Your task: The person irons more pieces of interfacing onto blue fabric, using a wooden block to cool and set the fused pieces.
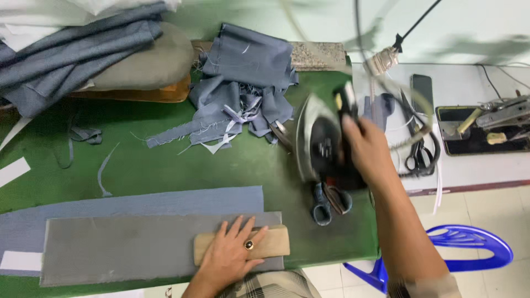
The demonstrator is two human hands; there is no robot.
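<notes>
Far left on the green table [165, 171]: folded blue cloth [72, 52] over a padded form. In front, a grey fabric strip [127, 248] lies flat on a longer blue piece. Left hand [234, 254], fingers spread, presses a wooden block [273, 243] onto the strip's right end. Blue scraps [243, 88] heaped behind. Right hand [361, 146] grips the iron [323, 140], blurred, tilted up over scissors [328, 201]. Sewing machine [486, 124] far right.
</notes>
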